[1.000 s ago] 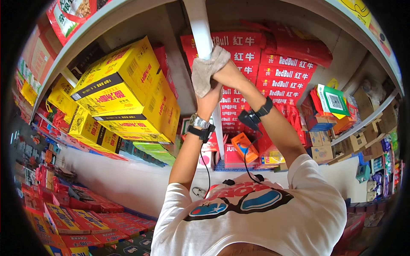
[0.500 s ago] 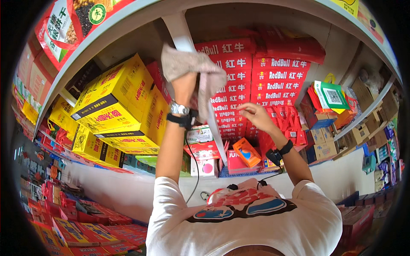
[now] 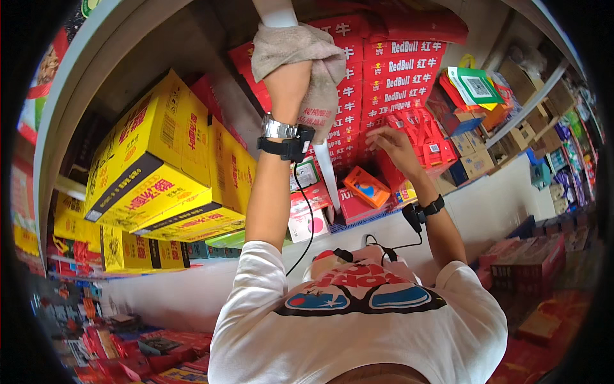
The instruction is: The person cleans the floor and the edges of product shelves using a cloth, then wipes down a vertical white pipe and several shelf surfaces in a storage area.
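My left hand (image 3: 288, 86) is wrapped in a greyish-pink cloth (image 3: 327, 67), gripping it against an upright white post (image 3: 327, 179). One end of the cloth hangs down along the post; my fingers are mostly hidden under the fabric. My right hand (image 3: 398, 148) hovers before a stack of red drink cartons (image 3: 391, 86), its fingers loosely apart and nothing in them. Just below it are red bags (image 3: 430, 137) and an orange box (image 3: 367, 187) resting on a red box (image 3: 362, 208).
Large yellow cartons (image 3: 163, 157) are stacked left of the post. A white box (image 3: 309, 226) stands by the post's foot. To the right, a green card with a square code (image 3: 473, 86) rests over small cardboard boxes (image 3: 473, 157). A white shelf edge (image 3: 86, 86) curves along the left.
The cloth in my left hand has gone from loosely draped to bunched around the post. My view has tilted and shifted. My right hand stays raised, its fingers slightly more curled.
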Demonstrator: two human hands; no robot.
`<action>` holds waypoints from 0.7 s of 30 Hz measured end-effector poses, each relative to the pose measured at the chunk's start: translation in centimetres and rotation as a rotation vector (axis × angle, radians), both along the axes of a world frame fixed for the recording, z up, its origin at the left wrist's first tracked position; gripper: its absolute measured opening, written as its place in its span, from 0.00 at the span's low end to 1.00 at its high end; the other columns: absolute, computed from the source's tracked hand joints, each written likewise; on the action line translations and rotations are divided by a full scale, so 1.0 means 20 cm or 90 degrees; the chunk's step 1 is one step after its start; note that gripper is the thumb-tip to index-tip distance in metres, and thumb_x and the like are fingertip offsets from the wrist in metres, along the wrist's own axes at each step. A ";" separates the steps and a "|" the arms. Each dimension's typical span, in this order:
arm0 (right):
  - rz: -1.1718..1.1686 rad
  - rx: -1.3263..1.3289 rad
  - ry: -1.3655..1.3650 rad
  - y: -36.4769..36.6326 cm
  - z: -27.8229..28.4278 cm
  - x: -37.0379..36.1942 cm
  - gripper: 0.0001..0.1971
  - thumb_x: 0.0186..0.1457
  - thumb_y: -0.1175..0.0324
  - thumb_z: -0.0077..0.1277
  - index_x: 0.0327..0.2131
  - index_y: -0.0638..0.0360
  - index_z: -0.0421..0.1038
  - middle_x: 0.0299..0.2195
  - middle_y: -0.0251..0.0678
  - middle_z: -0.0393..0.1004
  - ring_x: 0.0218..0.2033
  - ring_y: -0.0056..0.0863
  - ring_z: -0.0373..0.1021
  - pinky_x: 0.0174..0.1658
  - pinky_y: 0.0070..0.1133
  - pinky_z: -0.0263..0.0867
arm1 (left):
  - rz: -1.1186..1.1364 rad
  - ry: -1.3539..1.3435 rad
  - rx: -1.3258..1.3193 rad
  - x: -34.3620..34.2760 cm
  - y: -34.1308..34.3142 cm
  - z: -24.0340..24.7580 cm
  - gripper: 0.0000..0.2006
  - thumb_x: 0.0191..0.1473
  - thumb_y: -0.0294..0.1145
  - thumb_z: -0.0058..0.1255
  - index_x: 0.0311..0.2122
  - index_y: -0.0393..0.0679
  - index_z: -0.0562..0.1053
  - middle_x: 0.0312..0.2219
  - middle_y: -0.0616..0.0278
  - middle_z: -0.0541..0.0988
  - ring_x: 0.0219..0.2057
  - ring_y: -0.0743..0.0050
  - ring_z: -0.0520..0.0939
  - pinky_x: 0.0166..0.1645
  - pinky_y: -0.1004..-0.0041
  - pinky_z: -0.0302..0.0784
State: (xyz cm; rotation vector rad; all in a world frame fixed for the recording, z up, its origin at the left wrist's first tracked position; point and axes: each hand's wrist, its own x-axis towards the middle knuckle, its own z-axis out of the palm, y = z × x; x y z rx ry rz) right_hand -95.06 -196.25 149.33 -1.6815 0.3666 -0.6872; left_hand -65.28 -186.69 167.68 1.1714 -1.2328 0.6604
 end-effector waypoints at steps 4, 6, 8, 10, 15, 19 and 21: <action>-0.057 0.025 0.053 0.18 -0.11 -0.02 0.12 0.82 0.72 0.53 0.57 0.66 0.83 0.45 0.36 0.88 0.46 0.24 0.82 0.55 0.24 0.78 | -0.192 0.186 -0.013 -0.08 0.04 -0.10 0.24 0.58 0.20 0.73 0.60 0.39 0.82 0.42 0.56 0.91 0.45 0.58 0.93 0.53 0.61 0.89; -0.057 0.033 0.077 0.27 -0.12 0.01 0.12 0.81 0.75 0.52 0.57 0.66 0.83 0.45 0.37 0.87 0.46 0.25 0.82 0.54 0.25 0.78 | -0.191 0.193 0.010 0.02 0.03 -0.31 0.24 0.58 0.18 0.72 0.61 0.38 0.81 0.45 0.56 0.91 0.46 0.59 0.92 0.52 0.62 0.90; -0.061 0.025 0.078 0.31 -0.13 -0.02 0.12 0.81 0.76 0.51 0.58 0.67 0.82 0.46 0.38 0.88 0.47 0.25 0.83 0.55 0.26 0.78 | -0.165 0.165 0.032 0.05 0.03 -0.53 0.24 0.60 0.17 0.70 0.62 0.37 0.81 0.50 0.55 0.90 0.49 0.60 0.92 0.51 0.64 0.90; -0.077 0.010 0.085 0.28 -0.13 -0.06 0.13 0.83 0.74 0.50 0.59 0.67 0.82 0.47 0.38 0.88 0.48 0.25 0.83 0.56 0.26 0.79 | -0.304 0.296 0.021 -0.06 0.08 -0.66 0.24 0.61 0.18 0.70 0.62 0.37 0.81 0.51 0.58 0.90 0.50 0.64 0.92 0.50 0.66 0.91; -0.135 -0.103 -0.047 0.27 0.36 0.39 0.27 0.74 0.79 0.60 0.73 0.63 0.68 0.65 0.41 0.81 0.65 0.30 0.78 0.68 0.30 0.74 | -0.445 0.530 0.092 -0.13 0.18 -0.86 0.20 0.62 0.22 0.74 0.58 0.37 0.84 0.49 0.64 0.90 0.48 0.75 0.91 0.49 0.71 0.89; 0.001 -0.272 -0.268 0.18 0.83 0.94 0.43 0.64 0.80 0.72 0.77 0.60 0.61 0.65 0.42 0.80 0.68 0.35 0.75 0.73 0.32 0.71 | -0.604 0.700 0.092 -0.12 0.18 -0.98 0.12 0.65 0.23 0.74 0.51 0.39 0.84 0.42 0.70 0.87 0.40 0.82 0.86 0.45 0.75 0.87; -0.053 -0.281 -0.210 0.12 0.86 1.11 0.28 0.72 0.62 0.66 0.64 0.74 0.74 0.54 0.52 0.87 0.52 0.41 0.85 0.58 0.37 0.82 | -0.378 0.430 0.072 -0.11 0.22 -0.99 0.19 0.56 0.26 0.82 0.50 0.41 0.84 0.38 0.65 0.88 0.38 0.74 0.90 0.43 0.68 0.87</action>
